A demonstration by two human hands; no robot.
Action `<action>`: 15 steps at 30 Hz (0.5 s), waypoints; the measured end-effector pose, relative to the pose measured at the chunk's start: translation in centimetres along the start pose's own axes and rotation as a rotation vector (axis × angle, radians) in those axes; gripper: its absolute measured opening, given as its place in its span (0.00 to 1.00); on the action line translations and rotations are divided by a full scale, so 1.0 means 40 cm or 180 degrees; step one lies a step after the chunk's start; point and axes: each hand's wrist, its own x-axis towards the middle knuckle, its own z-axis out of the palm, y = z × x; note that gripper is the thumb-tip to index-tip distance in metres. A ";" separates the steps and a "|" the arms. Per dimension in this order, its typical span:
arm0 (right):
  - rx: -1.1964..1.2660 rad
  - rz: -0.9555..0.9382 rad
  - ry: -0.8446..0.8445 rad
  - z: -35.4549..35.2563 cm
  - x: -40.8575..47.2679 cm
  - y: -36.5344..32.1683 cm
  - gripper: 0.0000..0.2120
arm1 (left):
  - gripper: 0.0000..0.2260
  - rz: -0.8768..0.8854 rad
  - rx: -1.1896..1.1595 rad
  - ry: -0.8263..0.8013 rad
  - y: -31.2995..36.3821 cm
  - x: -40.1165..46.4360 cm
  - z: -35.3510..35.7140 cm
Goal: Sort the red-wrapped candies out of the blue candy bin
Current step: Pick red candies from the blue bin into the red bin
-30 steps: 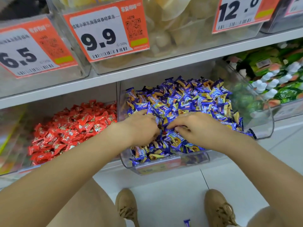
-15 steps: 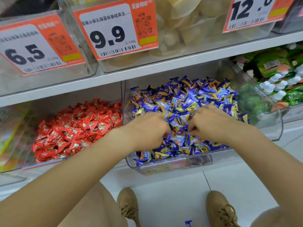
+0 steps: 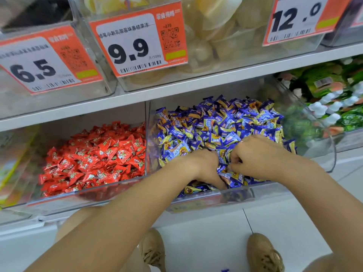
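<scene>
Red-wrapped candies (image 3: 94, 160) lie heaped in a clear plastic bin (image 3: 59, 201) on the lower shelf, well to the left of both hands and apart from them; none can be made out among the blue ones. Just right of that heap, past a clear dividing wall, the blue candy bin (image 3: 318, 138), also clear plastic, holds a mound of blue-and-yellow wrapped candies (image 3: 216, 122). The left hand (image 3: 202, 167) is plunged into the near part of this mound, its fingers curled down among the wrappers; whether its grip is clamped on any one piece cannot be told. Touching-close to its right, the right hand (image 3: 255, 156) has its fingers curled with the tips buried in blue wrappers, and its grip likewise cannot be read. Above the hands, orange price tags (image 3: 137, 40) hang on the upper bins. Below them, tan shoes (image 3: 263, 254) stand on the white floor.
</scene>
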 end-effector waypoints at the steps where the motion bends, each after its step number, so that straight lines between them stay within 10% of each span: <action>1: 0.0013 -0.0003 0.0007 0.002 -0.003 -0.001 0.13 | 0.34 -0.0002 0.0019 -0.0011 0.001 0.002 0.006; 5: -0.0017 -0.0094 0.0121 0.012 -0.009 -0.002 0.12 | 0.41 -0.0024 0.0168 0.0088 0.004 0.010 0.023; 15: 0.0271 0.0019 0.0274 0.016 0.000 0.011 0.12 | 0.18 0.0090 0.0277 0.0909 -0.003 0.008 0.039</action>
